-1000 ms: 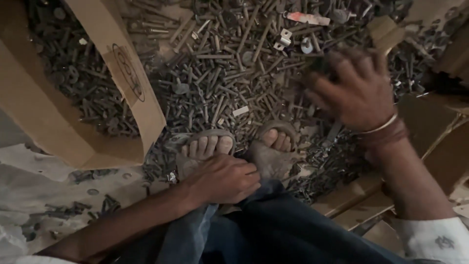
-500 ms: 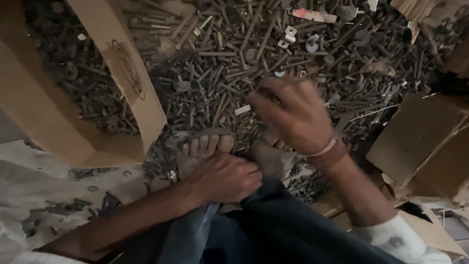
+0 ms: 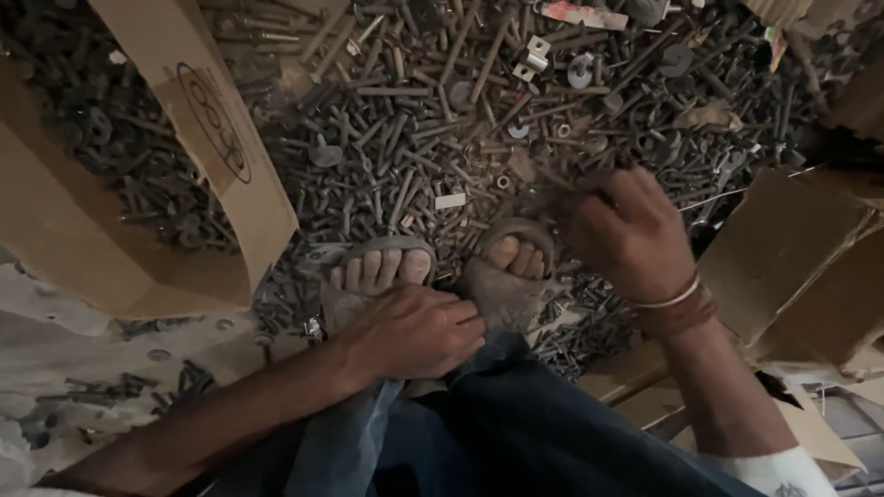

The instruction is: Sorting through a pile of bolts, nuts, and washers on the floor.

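A big heap of dark bolts, screws and washers [image 3: 442, 138] covers the floor in front of me. My two feet in grey sandals [image 3: 382, 271] stand at its near edge. My left hand [image 3: 410, 331] rests curled on my left foot and the blue trouser cuff, fingers closed, with nothing visible in it. My right hand [image 3: 631, 235], with a bangle and a thread band at the wrist, reaches down into the bolts just right of my right foot [image 3: 516, 262]. Its fingertips are blurred and dip among the bolts, so what they hold is hidden.
An open cardboard box [image 3: 212, 156] at the left holds more bolts behind its flap. Torn cardboard pieces [image 3: 792, 248] lie at the right. A white sack or sheet [image 3: 64, 350] with a few loose bolts lies at the lower left.
My right hand swung from the upper right across to the middle of the heap, then came back down beside my right foot. My left hand stayed on the foot.
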